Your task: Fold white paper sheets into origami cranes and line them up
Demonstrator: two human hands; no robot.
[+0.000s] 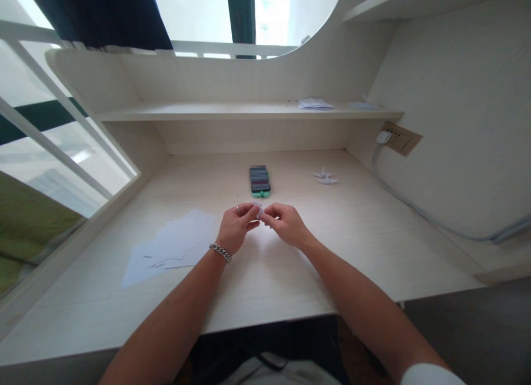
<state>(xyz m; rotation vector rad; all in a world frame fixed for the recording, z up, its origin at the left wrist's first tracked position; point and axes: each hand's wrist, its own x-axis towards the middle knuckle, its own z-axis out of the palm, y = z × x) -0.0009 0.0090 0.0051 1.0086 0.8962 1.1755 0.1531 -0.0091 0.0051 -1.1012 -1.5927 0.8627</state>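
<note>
A small folded piece of white paper point(259, 210) is pinched between my two hands over the middle of the desk. My left hand point(237, 225), with a ring and a chain bracelet, grips its left side with thumb and fingers. From the right, my right hand point(287, 223) closes its fingertips on the other side. Most of the paper is hidden by the fingers, so its folded shape cannot be made out. Just beyond the hands lies a phone point(260, 180) with a green edge. Loose white paper sheets point(166, 244) overlap to the left of my left hand.
Small folded white paper pieces point(326, 177), pointed like cranes, sit at the right back of the desk point(373, 263). A stack of paper point(315, 104) lies on the shelf point(207, 111). A grey cable point(398, 194) runs from the wall socket point(401, 139) along the right side.
</note>
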